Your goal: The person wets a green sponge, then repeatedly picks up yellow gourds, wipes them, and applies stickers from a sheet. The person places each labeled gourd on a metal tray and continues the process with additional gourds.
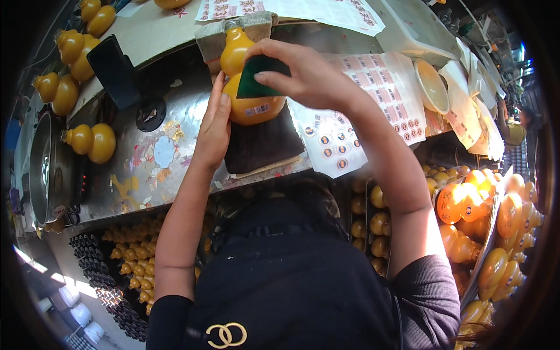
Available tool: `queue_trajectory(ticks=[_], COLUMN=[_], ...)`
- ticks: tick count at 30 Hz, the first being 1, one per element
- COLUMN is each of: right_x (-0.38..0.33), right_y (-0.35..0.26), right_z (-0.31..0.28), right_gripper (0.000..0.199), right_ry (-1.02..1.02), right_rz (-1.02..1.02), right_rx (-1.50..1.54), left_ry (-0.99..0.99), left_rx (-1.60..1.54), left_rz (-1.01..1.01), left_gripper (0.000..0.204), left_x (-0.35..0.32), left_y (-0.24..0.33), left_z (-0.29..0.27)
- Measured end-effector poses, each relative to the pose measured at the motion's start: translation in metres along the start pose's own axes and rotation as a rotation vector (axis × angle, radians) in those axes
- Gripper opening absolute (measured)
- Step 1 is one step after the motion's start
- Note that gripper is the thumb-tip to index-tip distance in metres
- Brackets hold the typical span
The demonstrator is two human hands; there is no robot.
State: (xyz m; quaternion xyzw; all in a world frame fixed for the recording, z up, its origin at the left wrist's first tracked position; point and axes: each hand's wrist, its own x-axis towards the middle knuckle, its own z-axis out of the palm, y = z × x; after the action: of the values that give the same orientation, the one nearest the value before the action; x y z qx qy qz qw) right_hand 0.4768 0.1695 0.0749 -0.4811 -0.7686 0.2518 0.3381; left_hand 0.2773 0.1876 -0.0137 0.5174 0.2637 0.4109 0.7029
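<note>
A yellow gourd-shaped bottle (262, 111) lies on a dark cloth pad (256, 146), its neck pointing away from me and resting on a folded grey cloth (210, 42). My left hand (213, 129) holds the bottle's left side with straightened fingers. Pinched between the thumb and fingers of my right hand (294, 73) is a flat dark green piece, like a scraper (256, 79), held against the bottle's upper face. A small barcode label shows on the bottle's near end. The scraper covers part of the bottle's middle.
Sticker sheets (379, 87) lie to the right, beside a yellowish bowl (431, 86). On the left are a phone (114, 70), a round metal pan (48, 166) and another gourd bottle (93, 143). Crates of gourd bottles (466, 204) stand below the table's edge.
</note>
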Motion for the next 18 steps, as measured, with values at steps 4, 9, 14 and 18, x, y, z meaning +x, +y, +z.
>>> queue_trajectory(ticks=[4,9,14,18], right_x=[0.017,0.022,-0.035,-0.070], right_y=[0.007,0.013,-0.001,-0.005], right_z=[-0.004,0.004,0.030,0.049], right_gripper=[0.033,0.033,0.029,0.032], right_ry=[-0.049,0.153,0.388,0.378], right_rz=[0.035,-0.043,-0.386,-0.370], right_rx=[-0.144,-0.210,-0.305,-0.479], left_ry=[0.055,0.102,0.033,0.037], left_rx=[0.016,0.205,0.068,0.157], left_rz=[-0.057,-0.033,-0.037,-0.038], left_gripper=[0.060,0.060,0.060,0.061], left_x=[0.004,0.016,0.017,0.016], left_y=[0.006,0.014,0.010,0.014], left_z=[0.002,0.011,0.006,0.010])
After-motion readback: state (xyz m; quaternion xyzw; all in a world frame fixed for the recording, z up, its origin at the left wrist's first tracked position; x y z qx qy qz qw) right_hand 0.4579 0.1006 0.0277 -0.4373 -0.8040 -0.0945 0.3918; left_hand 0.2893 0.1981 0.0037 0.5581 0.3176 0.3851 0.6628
